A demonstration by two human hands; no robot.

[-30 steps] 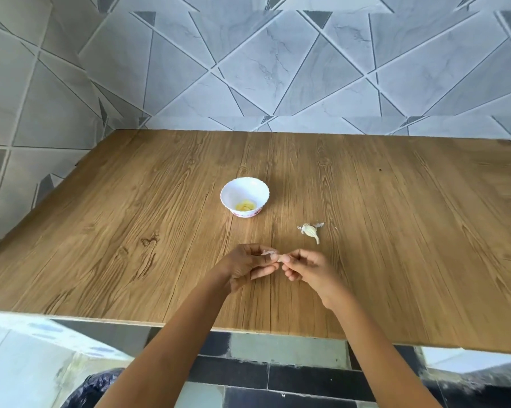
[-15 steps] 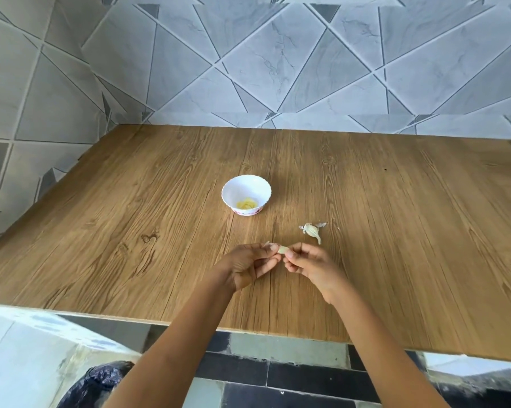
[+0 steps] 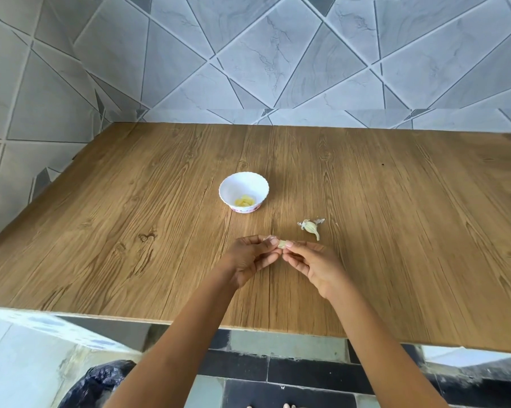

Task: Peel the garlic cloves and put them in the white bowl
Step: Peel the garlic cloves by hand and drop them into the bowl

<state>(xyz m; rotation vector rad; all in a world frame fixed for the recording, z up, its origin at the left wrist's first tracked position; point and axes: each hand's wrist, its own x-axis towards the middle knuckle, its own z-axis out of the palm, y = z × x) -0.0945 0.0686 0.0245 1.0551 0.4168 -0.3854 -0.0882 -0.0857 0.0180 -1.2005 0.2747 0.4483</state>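
Though apart from bowl point(image 3: 226, 188), garlic clove point(image 3: 282, 244) between fingers point(image 3: 296, 248).

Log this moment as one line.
step: peeling | left hand: pinches clove | right hand: pinches clove | bowl: peeled cloves inside | garlic piece: on table

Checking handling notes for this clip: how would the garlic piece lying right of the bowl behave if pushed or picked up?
The garlic piece looks small, so probably very light and easily nudged across the smooth table. Its papery skin flares loose, so a pinch there may tear it off rather than lift it.
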